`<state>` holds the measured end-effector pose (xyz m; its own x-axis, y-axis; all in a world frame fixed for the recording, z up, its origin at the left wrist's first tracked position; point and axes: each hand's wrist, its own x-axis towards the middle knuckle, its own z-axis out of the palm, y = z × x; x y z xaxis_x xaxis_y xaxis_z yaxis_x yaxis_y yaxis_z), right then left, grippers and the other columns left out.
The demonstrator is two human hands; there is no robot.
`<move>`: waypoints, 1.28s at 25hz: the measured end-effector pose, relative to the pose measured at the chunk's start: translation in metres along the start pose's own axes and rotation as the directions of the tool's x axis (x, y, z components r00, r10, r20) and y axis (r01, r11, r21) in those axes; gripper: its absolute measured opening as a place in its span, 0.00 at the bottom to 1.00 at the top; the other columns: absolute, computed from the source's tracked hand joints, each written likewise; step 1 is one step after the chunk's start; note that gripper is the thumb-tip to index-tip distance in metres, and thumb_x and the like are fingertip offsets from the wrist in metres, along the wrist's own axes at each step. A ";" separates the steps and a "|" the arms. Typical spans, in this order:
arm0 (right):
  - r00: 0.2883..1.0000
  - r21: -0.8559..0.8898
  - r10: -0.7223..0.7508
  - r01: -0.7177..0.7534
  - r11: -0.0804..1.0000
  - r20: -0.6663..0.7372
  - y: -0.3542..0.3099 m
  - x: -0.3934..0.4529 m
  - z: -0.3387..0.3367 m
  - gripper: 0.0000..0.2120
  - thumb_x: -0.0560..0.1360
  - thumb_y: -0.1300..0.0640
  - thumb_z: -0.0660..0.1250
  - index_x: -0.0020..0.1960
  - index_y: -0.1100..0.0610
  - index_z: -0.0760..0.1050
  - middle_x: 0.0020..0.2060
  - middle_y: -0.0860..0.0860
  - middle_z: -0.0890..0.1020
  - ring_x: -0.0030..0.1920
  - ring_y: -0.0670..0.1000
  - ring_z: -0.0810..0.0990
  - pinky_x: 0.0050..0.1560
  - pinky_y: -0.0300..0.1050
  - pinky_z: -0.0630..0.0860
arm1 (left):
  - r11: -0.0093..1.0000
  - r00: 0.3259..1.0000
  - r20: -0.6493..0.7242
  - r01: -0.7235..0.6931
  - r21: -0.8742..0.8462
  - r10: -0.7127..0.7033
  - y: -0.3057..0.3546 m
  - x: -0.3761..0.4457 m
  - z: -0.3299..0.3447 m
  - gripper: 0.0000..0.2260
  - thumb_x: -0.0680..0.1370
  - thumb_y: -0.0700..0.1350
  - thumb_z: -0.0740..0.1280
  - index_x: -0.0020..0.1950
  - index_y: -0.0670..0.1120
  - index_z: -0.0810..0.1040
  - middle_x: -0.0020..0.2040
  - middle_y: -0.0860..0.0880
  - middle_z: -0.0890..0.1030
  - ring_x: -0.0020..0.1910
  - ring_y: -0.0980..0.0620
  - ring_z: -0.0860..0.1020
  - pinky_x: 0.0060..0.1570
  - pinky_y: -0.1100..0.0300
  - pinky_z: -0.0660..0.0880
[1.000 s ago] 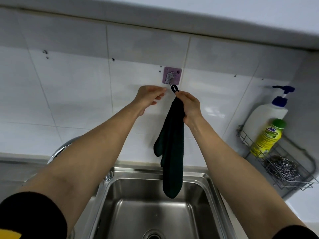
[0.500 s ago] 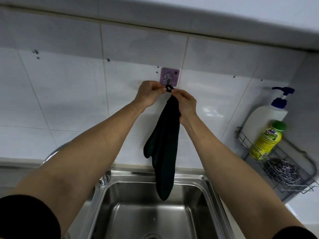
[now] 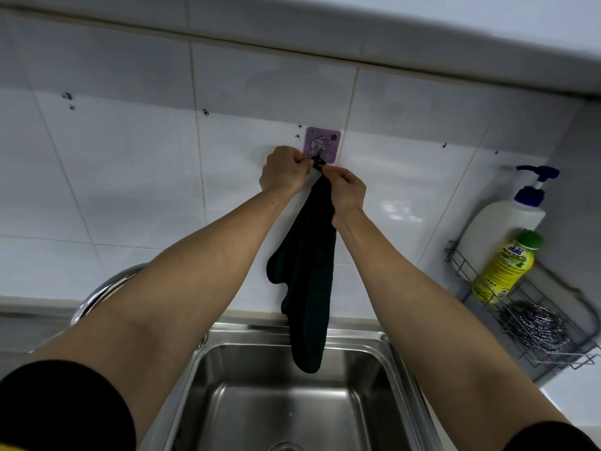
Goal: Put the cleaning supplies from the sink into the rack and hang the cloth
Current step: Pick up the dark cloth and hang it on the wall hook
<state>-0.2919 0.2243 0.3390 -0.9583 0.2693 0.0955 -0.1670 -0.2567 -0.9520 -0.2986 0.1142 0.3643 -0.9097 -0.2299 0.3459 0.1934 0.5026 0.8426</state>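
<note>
the wire rack on the right wall already held the pump bottle, the yellow bottle and the steel scourer; the sink looked bare, so only the hanging seemed left; both arms reached up to the purple hook; the left hand and right hand pinched the loop of the dark cloth at the hook, fingers closed on it; whether the loop had caught could not be told.

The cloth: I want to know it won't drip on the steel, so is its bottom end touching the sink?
Cannot tell. The head view shows the cloth overlapping the sink rim, with no visible gap or contact.
</note>
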 end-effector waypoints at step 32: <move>0.880 -0.702 0.393 -0.102 0.704 0.266 0.104 -0.042 -0.160 0.16 0.70 0.63 0.74 0.53 0.71 0.77 0.42 0.56 0.78 0.44 0.53 0.74 0.44 0.45 0.74 | 0.968 0.861 0.444 0.203 0.148 -0.249 -0.187 -0.091 -0.050 0.06 0.71 0.41 0.75 0.46 0.42 0.82 0.39 0.49 0.80 0.42 0.51 0.77 0.42 0.61 0.73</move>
<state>-0.2320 0.3343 0.1893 -0.9709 -0.1104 -0.2124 0.1431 0.4436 -0.8847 -0.2332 0.0000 0.1959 -0.9944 0.0470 -0.0950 -0.0521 0.5634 0.8245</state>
